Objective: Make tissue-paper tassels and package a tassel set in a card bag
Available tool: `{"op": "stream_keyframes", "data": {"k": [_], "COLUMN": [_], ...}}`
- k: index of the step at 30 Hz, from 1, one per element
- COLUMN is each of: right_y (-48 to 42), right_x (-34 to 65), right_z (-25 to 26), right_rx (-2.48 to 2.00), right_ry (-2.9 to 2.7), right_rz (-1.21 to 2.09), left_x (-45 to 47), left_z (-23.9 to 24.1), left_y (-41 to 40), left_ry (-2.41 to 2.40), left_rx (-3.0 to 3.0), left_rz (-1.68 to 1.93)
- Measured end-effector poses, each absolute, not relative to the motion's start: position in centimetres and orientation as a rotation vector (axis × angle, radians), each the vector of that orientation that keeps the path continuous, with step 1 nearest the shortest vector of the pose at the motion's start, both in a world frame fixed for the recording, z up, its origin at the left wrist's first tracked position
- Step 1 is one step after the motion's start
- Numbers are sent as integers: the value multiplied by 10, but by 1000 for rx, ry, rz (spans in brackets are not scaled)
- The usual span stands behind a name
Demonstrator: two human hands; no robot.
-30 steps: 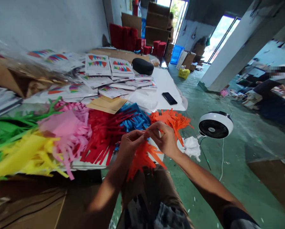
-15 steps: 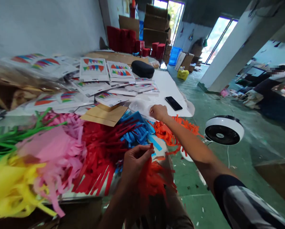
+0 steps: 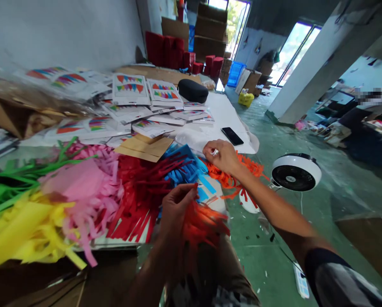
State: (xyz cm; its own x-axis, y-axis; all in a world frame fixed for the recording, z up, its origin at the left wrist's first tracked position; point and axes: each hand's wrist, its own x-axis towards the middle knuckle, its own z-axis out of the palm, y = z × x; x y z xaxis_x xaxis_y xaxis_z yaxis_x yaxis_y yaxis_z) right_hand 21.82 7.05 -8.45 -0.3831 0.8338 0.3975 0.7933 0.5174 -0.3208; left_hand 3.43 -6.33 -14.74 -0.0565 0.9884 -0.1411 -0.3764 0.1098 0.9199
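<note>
My left hand point(image 3: 174, 209) is closed in a pinch on the top of an orange-red paper tassel point(image 3: 203, 224), whose cut strips hang below, blurred by motion. Beyond it, my right hand point(image 3: 221, 154) hovers over a heap of orange fringe strips point(image 3: 242, 170), thumb and fingers brought together. A small whitish glint shows between those fingers, too small to name. Close to both hands lie blue fringe strips point(image 3: 184, 162) and, to the left, a pile of dark red fringe point(image 3: 136, 192). A clear plastic sheet or bag lies partly behind my right hand.
Pink fringe point(image 3: 82, 179), yellow fringe point(image 3: 27, 230) and green strips point(image 3: 15, 187) cover the table's left side. Behind are printed bunting packets point(image 3: 131, 88), brown card point(image 3: 144, 147), a black case point(image 3: 193, 91) and a phone point(image 3: 232, 136). A fan point(image 3: 296, 172) stands at right.
My right hand has drawn back from the clear plastic, a little right and towards me, with a pale glint now between its fingers. My left hand still pinches the tassel, shifted slightly up and left.
</note>
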Motion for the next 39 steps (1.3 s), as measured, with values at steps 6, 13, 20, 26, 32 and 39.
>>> {"op": "stream_keyframes", "data": {"k": [6, 13, 20, 26, 32, 39], "right_y": [-32, -73, -104, -127, -142, -144], "right_x": [224, 237, 250, 261, 265, 269], "right_z": [-56, -39, -27, -21, -26, -30], "right_rx": [-917, -896, -862, -872, -945, -946], "right_ry": [-2395, -2477, -2513, -2608, -2595, -2551], "right_rz": [377, 317, 364, 309, 285, 241], "left_x": [37, 48, 47, 54, 59, 65], "left_z": [-128, -119, -105, -96, -97, -98], "left_y": [-89, -120, -140, -153, -162, -165], "left_ry": [1137, 1144, 1073, 1087, 1156, 1116], "left_rx": [981, 1253, 1646, 1846, 1845, 1875], "left_rz": [1433, 1469, 1446, 1366, 1274, 1264]}}
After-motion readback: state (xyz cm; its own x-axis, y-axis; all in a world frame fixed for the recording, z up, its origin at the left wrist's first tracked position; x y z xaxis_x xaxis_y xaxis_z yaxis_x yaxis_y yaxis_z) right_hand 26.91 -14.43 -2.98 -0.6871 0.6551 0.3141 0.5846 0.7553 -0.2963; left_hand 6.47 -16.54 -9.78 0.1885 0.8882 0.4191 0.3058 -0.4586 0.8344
